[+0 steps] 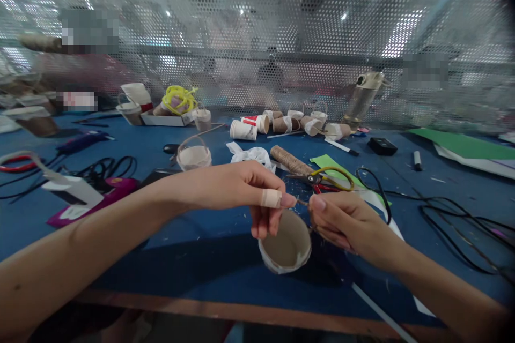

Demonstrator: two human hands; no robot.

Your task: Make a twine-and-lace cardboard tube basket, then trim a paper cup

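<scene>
My left hand (265,198), with a bandage on its thumb, is closed in a pinch on one end of a short brown piece of twine (302,202). The other end is pinched in my right hand (341,220), so the strand spans the small gap between my fingertips. Just below stands a paper cup (286,246) with a brownish inside and a white rim, its opening facing me. My left fingers hang over its far rim; whether they touch it I cannot tell. Behind my hands lie yellow-and-red-handled scissors (333,178) and a roll of brown twine (290,159).
A white stick (382,311) slants from a dark shape under my right hand. Black cables (454,214) sprawl at right. A small handled basket (195,156), several cups (243,129) and a blue glue gun (82,141) lie farther back. A perforated metal screen (257,27) borders the table.
</scene>
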